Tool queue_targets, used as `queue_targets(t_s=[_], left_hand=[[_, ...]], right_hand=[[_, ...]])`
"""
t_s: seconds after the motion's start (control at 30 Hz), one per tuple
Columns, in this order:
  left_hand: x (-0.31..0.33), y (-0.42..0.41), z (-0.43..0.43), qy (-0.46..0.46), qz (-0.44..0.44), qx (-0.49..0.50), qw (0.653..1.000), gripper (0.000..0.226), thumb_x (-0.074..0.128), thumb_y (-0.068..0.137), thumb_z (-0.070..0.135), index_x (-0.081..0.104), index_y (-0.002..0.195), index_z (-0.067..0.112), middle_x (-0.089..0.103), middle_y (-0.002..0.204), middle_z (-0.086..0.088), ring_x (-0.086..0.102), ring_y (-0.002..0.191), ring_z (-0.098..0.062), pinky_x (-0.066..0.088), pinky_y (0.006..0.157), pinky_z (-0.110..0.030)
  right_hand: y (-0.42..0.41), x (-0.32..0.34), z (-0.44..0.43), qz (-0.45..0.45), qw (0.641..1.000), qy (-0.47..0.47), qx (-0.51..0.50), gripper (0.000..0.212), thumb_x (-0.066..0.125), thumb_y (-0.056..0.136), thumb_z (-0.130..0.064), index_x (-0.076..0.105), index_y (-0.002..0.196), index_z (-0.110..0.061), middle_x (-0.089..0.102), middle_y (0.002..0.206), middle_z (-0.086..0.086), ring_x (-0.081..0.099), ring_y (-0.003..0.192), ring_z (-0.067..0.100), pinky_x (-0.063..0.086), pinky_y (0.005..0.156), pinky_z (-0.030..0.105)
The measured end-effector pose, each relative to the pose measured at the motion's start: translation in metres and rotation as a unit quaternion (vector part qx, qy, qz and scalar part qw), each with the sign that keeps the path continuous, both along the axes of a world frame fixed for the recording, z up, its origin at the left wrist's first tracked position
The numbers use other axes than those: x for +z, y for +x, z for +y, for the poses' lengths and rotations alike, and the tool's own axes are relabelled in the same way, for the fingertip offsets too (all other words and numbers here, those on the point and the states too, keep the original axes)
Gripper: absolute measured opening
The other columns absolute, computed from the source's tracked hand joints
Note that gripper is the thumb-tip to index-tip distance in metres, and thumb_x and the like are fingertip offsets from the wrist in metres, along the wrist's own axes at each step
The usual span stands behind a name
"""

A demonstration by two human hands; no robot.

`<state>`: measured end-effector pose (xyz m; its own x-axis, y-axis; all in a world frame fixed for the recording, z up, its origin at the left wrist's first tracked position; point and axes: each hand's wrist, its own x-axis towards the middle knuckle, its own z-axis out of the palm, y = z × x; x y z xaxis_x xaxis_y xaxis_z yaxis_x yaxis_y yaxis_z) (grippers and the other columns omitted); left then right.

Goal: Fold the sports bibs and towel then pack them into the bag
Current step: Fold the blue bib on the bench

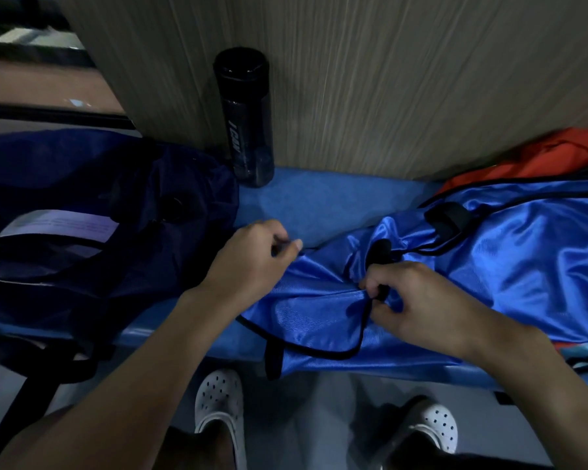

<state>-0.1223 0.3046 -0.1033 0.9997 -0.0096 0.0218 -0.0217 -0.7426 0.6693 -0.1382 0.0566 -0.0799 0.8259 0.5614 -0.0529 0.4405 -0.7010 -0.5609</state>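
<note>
A shiny blue sports bib with black trim lies crumpled across the blue bench. My left hand pinches the bib's left edge between thumb and fingers. My right hand grips the bib's black-trimmed edge near its middle. An orange bib lies behind the blue one at the right, against the wall. A dark navy bag with a white label sits on the bench at the left. A strip of patterned teal cloth shows under the blue bib at the far right.
A black water bottle stands upright on the bench against the wood-grain wall, between bag and bibs. My feet in white perforated clogs stand on the grey floor below the bench's front edge.
</note>
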Motion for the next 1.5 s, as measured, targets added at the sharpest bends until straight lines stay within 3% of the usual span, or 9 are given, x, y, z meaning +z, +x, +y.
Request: queue_targets(t_s=[0.13,0.3,0.53,0.67,0.8,1.0,1.17,1.33,1.5], left_hand=[[-0.007,0.001,0.0,0.132,0.078,-0.047,0.987,0.045,0.066,0.09,0.047,0.064,0.116,0.01,0.055,0.116,-0.004,0.055,0.108,-0.02,0.05,0.094,-0.038],[0.001,-0.001,-0.002,0.051,0.042,-0.044,0.997,0.012,0.065,0.093,0.025,0.064,0.083,0.02,0.062,0.075,0.008,0.061,0.071,-0.01,0.053,0.068,-0.034],[0.005,0.0,-0.003,-0.098,-0.04,-0.068,0.992,0.021,0.058,0.095,0.008,0.047,0.086,0.022,0.047,0.062,0.005,0.042,0.052,-0.007,0.036,0.05,-0.022],[0.004,0.004,-0.002,-0.138,-0.024,-0.074,0.987,0.019,0.071,0.088,0.013,0.06,0.096,0.027,0.05,0.086,0.006,0.055,0.065,-0.012,0.044,0.064,-0.02],[0.002,0.002,0.0,-0.028,0.055,-0.067,0.996,0.032,0.058,0.097,0.038,0.058,0.127,0.027,0.061,0.11,0.01,0.057,0.091,-0.001,0.042,0.077,-0.013],[0.003,0.002,0.0,0.031,0.046,-0.062,0.997,0.013,0.064,0.092,0.022,0.071,0.103,0.02,0.071,0.085,0.005,0.064,0.075,-0.008,0.053,0.073,-0.032],[0.008,0.004,0.001,-0.012,-0.008,-0.021,1.0,0.014,0.075,0.085,0.024,0.072,0.098,0.019,0.064,0.086,0.011,0.058,0.072,-0.001,0.043,0.065,-0.012],[0.011,0.003,-0.002,-0.051,0.071,-0.057,0.995,0.028,0.071,0.084,0.045,0.059,0.078,0.021,0.058,0.06,0.008,0.05,0.053,-0.004,0.045,0.057,-0.031],[0.006,0.007,0.003,-0.109,0.082,-0.066,0.988,0.023,0.067,0.092,0.024,0.05,0.076,0.022,0.048,0.048,0.015,0.039,0.045,-0.001,0.035,0.055,-0.025]], right_hand=[[-0.001,-0.001,0.001,0.007,0.999,0.051,-0.01,0.009,0.057,0.079,-0.028,0.048,0.076,-0.029,0.066,0.094,-0.009,0.064,0.088,0.011,0.052,0.075,0.037],[-0.001,0.006,0.007,-0.002,0.977,0.209,-0.043,0.013,0.062,0.083,-0.008,0.055,0.076,-0.016,0.065,0.114,-0.007,0.061,0.107,0.009,0.039,0.087,0.012],[0.001,0.008,0.018,0.024,0.951,0.301,-0.065,0.012,0.064,0.092,-0.007,0.06,0.082,-0.014,0.063,0.08,-0.002,0.062,0.08,0.013,0.05,0.077,0.03],[0.009,0.002,0.019,0.0,0.963,0.26,-0.071,0.014,0.064,0.092,-0.013,0.057,0.083,-0.021,0.053,0.069,-0.003,0.051,0.064,0.015,0.047,0.064,0.034],[0.014,-0.009,0.019,0.011,0.987,0.154,-0.05,0.012,0.07,0.088,-0.018,0.063,0.095,-0.025,0.056,0.076,-0.008,0.056,0.068,0.013,0.047,0.066,0.03],[0.018,-0.023,0.028,-0.077,0.993,0.083,0.034,0.009,0.07,0.087,-0.015,0.063,0.085,-0.02,0.062,0.12,-0.008,0.055,0.111,0.004,0.042,0.095,0.02],[0.017,-0.025,0.023,-0.062,0.997,0.027,0.044,0.01,0.067,0.089,-0.019,0.061,0.084,-0.024,0.062,0.077,-0.013,0.059,0.073,0.006,0.05,0.069,0.036],[0.016,-0.023,0.01,-0.068,0.997,-0.001,0.022,0.011,0.067,0.089,-0.02,0.06,0.083,-0.026,0.061,0.078,-0.016,0.057,0.074,0.004,0.049,0.067,0.035],[0.015,-0.024,0.003,-0.046,0.999,0.004,0.006,0.012,0.065,0.091,-0.021,0.059,0.085,-0.029,0.061,0.079,-0.015,0.06,0.075,0.006,0.051,0.067,0.037]])
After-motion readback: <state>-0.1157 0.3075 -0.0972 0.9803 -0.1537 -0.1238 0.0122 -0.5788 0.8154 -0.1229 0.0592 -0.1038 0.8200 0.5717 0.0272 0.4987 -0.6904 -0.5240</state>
